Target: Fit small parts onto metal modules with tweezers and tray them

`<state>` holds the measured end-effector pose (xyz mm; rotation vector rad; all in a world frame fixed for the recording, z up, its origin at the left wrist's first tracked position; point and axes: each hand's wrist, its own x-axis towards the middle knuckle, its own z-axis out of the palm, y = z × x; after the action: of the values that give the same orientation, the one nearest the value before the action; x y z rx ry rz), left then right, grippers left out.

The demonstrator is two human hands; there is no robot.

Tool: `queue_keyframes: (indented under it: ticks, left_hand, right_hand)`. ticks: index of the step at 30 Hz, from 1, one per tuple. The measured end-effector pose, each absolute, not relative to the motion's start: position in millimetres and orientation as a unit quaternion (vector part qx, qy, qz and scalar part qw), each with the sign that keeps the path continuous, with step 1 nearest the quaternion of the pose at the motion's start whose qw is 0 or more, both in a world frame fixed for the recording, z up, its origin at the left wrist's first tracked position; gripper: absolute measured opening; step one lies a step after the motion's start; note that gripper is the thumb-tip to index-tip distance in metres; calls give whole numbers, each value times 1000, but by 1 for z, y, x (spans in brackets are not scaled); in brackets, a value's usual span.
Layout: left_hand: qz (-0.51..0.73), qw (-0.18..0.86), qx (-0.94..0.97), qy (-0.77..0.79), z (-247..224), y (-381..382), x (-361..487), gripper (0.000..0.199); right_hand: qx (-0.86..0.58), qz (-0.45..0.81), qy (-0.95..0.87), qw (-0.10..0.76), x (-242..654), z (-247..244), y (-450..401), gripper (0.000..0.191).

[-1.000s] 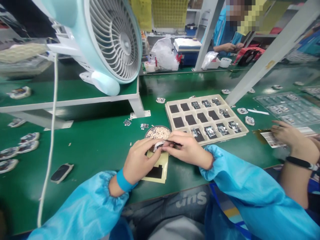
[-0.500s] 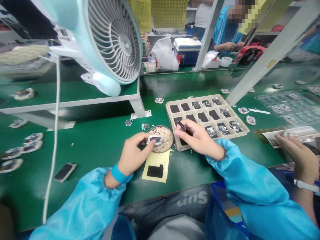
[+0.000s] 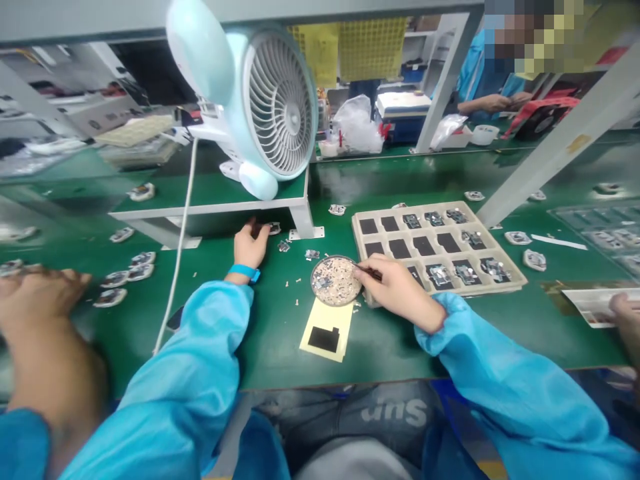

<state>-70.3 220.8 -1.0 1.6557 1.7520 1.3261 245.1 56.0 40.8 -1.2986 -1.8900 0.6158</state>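
My left hand [image 3: 250,248] reaches to the front edge of the low shelf, its thumb and forefinger apart. Just right of its thumb lies a small white-rimmed device part [image 3: 275,229] on the green table. In my right hand [image 3: 395,283] is a pair of black tweezers [image 3: 369,272], gripped between thumb and fingers. Their tip end points at a round dish [image 3: 313,288] full of tiny pale and dark pieces. Beyond the hand, a beige compartment tray [image 3: 515,283] holds small circuit boards and black pads. Yellow paper [image 3: 333,311] with a black shape lies below the dish.
A light blue fan [image 3: 283,107] stands on the low shelf [image 3: 215,208], its white cable [image 3: 184,220] hanging in front. Several white-rimmed parts [image 3: 116,278] lie at left. Other people's hands show at the left [image 3: 40,300] and right [image 3: 627,310] edges.
My left hand has moved from the dish up to the shelf edge, and the white-rimmed part is out of its fingers. My right hand has turned the tweezers toward the dish. The view has shifted left.
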Motion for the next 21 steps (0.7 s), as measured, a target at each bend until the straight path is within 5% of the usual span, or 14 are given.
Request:
queue_keyframes:
  ticks: [4, 8, 12, 15, 21]
  left_hand:
    - [447, 64, 667, 592, 3, 211, -62, 32]
    - [398, 67, 778, 482, 8, 180, -22, 21]
    - [226, 59, 913, 333, 31, 175, 43, 29]
    - [139, 31, 881, 451, 47, 206, 89, 49]
    - [97, 42, 771, 628, 36, 274, 126, 48]
  right_hand:
    - [-482, 323, -659, 479, 255, 62, 49, 31]
    - [-439, 306, -643, 548, 260, 72, 40, 39]
    - [-418, 199, -759, 458, 258, 66, 37, 39]
    - [-377, 175, -835, 361, 254, 59, 37, 42]
    - [-356, 209, -877, 247, 256, 61, 36, 19]
